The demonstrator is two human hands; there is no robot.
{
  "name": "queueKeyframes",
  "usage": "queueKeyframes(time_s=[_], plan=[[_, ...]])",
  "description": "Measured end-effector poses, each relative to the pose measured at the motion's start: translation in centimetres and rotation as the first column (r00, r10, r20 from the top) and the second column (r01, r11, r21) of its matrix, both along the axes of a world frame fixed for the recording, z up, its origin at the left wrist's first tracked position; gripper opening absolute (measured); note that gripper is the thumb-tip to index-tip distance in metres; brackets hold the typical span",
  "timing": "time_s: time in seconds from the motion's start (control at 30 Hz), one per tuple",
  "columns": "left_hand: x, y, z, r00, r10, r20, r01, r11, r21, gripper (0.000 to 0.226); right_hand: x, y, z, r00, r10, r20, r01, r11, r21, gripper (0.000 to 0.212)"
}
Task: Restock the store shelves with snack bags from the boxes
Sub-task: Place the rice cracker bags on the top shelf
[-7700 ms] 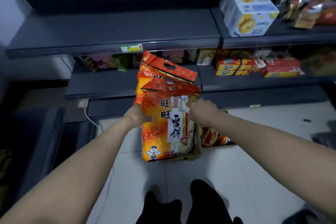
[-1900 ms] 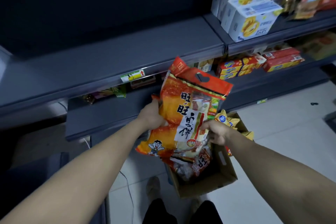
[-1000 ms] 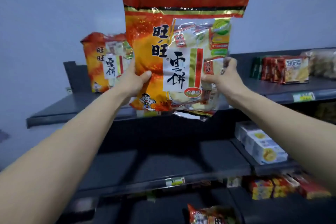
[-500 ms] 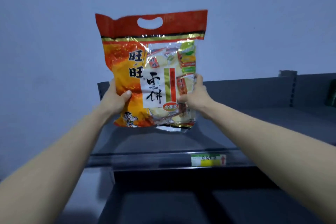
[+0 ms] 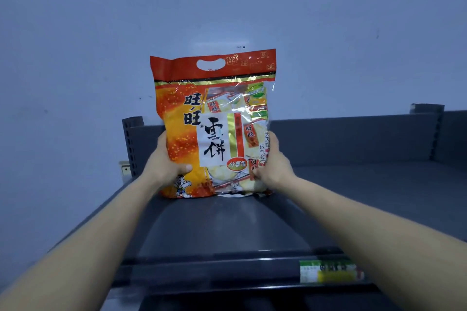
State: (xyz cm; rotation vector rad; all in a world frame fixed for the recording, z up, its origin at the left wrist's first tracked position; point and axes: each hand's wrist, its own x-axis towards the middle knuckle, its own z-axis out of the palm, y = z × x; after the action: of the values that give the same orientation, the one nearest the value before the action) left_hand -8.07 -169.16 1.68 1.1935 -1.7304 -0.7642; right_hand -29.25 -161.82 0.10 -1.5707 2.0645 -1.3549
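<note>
the dark top shelf (image 5: 366, 197) now bears the snack bag (image 5: 214, 113), lowered from mid-air and upright, with left hand (image 5: 165, 166) and right hand (image 5: 274, 161) gripping its sides, so placement looks nearly done.

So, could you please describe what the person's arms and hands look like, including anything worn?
The left arm and right arm are bare to the frame edge, no sleeve in view. The left hand and right hand wear no gloves; no watch, bracelet or ring shows.
</note>
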Motion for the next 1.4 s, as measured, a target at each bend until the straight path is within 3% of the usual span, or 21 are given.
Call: queueKeyframes(time_s=[0.37,0.53,0.6,0.73,0.87,1.0,1.1,1.27,1.4], plan=[[-0.2,1.5,0.1,0.982,0.136,0.129,-0.131,0.990,-0.045,0.097,0.3,2.6,-0.1,0.995,-0.066,-0.071,0.074,0.991,0.111,0.091],[-1.5,5.4,0.8,0.933,0.283,0.222,-0.246,0.952,-0.181,0.079,0.0,6.7,0.7,0.984,-0.022,-0.178,0.042,0.993,0.114,0.078],[-2.4,7.7,1.1,0.947,0.244,0.207,-0.192,0.951,-0.241,0.069,0.0,9.2,0.9,0.972,0.014,-0.233,0.007,0.996,0.088,0.067],[-5.6,14.1,0.8,0.968,0.009,0.251,0.068,0.952,-0.298,0.053,-0.6,15.6,0.3,0.936,0.054,-0.347,-0.052,0.999,0.013,0.055],[-9.7,21.6,-1.8,0.915,-0.228,0.333,0.326,0.904,-0.276,0.036,-2.5,24.7,-2.2,0.915,0.045,-0.401,-0.076,0.995,-0.061,0.043],[-14.0,28.5,-6.7,0.783,-0.444,0.435,0.533,0.840,-0.104,0.030,-6.0,33.3,-6.9,0.908,0.027,-0.419,-0.022,1.000,0.016,0.036],[-17.1,32.7,-11.5,0.687,-0.563,0.459,0.593,0.800,0.092,0.029,-8.8,38.0,-12.0,0.919,0.062,-0.390,0.035,0.971,0.237,0.037],[-20.4,37.8,-20.5,0.561,-0.668,0.489,0.560,0.742,0.370,0.032,-12.1,43.2,-20.8,0.960,0.063,-0.271,0.098,0.834,0.543,0.035],[-20.7,39.7,-27.7,0.552,-0.669,0.498,0.452,0.742,0.495,0.033,-13.4,46.0,-26.8,0.983,0.072,-0.168,0.072,0.694,0.717,0.037]])
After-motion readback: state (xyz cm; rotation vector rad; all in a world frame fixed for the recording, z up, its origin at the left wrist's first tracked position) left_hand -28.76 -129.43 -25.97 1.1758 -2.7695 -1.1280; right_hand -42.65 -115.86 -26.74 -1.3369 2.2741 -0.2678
